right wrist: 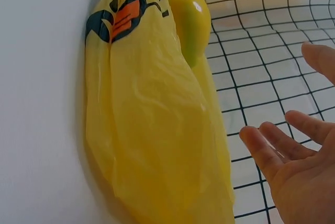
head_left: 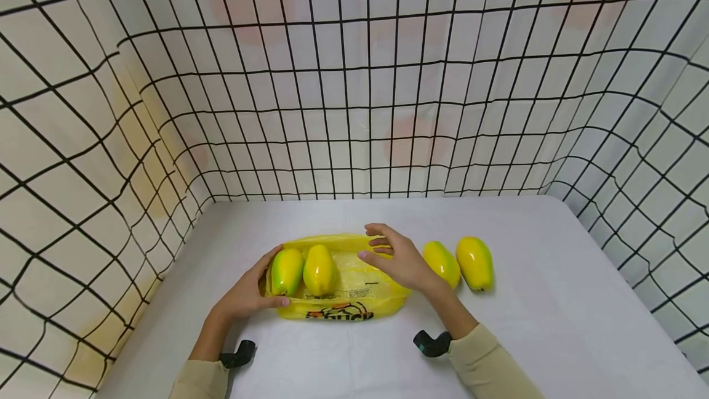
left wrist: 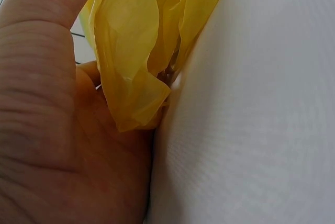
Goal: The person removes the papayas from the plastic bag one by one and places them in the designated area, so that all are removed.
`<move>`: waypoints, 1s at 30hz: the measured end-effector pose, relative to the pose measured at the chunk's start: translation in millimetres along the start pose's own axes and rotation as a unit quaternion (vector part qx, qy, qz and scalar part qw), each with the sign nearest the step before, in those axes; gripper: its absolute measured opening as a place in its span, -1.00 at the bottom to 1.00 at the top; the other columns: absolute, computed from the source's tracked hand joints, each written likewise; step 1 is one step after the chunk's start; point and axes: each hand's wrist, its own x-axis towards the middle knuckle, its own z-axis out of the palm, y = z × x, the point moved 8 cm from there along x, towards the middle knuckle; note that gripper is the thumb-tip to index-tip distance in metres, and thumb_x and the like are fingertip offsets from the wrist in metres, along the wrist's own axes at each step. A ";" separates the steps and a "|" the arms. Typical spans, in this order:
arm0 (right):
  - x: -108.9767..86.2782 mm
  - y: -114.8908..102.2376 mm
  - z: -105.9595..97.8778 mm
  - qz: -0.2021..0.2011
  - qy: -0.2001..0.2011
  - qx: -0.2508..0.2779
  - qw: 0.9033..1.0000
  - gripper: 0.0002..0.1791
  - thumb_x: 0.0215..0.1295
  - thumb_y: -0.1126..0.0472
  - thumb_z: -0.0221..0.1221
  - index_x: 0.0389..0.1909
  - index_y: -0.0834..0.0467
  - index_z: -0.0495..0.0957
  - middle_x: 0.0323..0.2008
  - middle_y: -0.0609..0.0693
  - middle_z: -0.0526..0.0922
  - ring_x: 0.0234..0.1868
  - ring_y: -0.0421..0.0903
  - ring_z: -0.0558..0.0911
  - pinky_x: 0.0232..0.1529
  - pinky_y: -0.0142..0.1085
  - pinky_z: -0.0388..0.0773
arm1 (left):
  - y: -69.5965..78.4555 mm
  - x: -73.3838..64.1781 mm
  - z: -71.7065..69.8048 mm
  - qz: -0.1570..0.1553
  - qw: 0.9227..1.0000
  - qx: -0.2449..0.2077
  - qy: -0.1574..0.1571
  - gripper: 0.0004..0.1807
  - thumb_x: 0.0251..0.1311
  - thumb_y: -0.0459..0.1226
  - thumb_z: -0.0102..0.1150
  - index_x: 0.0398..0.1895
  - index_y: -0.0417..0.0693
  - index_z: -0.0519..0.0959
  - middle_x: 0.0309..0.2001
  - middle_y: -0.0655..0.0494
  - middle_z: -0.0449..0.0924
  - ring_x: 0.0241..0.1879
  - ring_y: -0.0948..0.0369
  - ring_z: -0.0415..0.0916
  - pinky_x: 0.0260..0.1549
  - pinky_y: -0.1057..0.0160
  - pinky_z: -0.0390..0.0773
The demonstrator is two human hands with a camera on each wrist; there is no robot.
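Note:
A yellow plastic bag (head_left: 354,273) with dark print lies spread on the table, its mouth facing up. Two yellow-green mangoes, a greener one (head_left: 287,271) and a yellower one (head_left: 320,270), sit side by side in its left part. My left hand (head_left: 246,291) grips the bag's left end, thumb along the front edge and fingers round the far side. Crumpled plastic (left wrist: 131,51) shows between thumb and palm in the left wrist view. Over the bag's right part hovers my right hand (head_left: 407,263), its fingers spread and holding nothing, as the right wrist view also shows.
Two more mangoes lie on the white table (head_left: 554,300) right of the bag: one (head_left: 440,261) beside my right wrist, another (head_left: 474,263) farther right. A black wire grid (head_left: 365,106) over white sheeting closes in the back and both sides.

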 end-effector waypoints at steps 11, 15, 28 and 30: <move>9.0 -2.1 30.9 0.006 -0.033 0.002 0.999 -0.19 0.18 -0.35 0.19 0.40 -0.14 0.23 0.36 -0.08 0.35 0.25 0.00 0.48 0.18 -0.05 0.53 | -0.1 -1.6 0.5 -0.001 1.000 -0.004 -0.001 0.24 -0.20 0.14 0.50 0.53 0.41 -0.10 0.49 0.08 0.09 0.41 -0.04 0.15 0.33 -0.35 0.11; 11.4 -3.2 40.8 0.007 -0.042 -0.003 0.999 -0.18 0.18 -0.36 0.17 0.41 -0.13 0.22 0.38 -0.08 0.34 0.25 -0.02 0.47 0.18 -0.05 0.52 | 0.0 -1.5 0.5 -0.003 1.000 -0.004 -0.002 0.24 -0.20 0.15 0.50 0.53 0.40 -0.11 0.50 0.08 0.08 0.42 -0.05 0.13 0.34 -0.34 0.11; 18.1 -3.7 66.1 0.009 -0.052 -0.018 0.998 -0.12 0.17 -0.37 0.17 0.43 -0.05 0.20 0.39 -0.03 0.32 0.23 0.01 0.49 0.17 -0.06 0.53 | -1.5 0.4 1.1 -0.005 1.000 0.005 0.000 0.24 -0.20 0.16 0.48 0.54 0.39 -0.11 0.51 0.06 0.06 0.43 -0.05 0.12 0.34 -0.33 0.11; 19.1 -4.4 70.0 0.010 -0.053 -0.020 0.998 -0.12 0.18 -0.37 0.16 0.44 -0.03 0.20 0.40 -0.01 0.31 0.24 0.04 0.49 0.17 -0.04 0.52 | -1.5 0.1 1.0 -0.008 1.000 0.003 0.000 0.25 -0.21 0.17 0.49 0.53 0.41 -0.11 0.50 0.06 0.07 0.43 -0.05 0.13 0.34 -0.33 0.12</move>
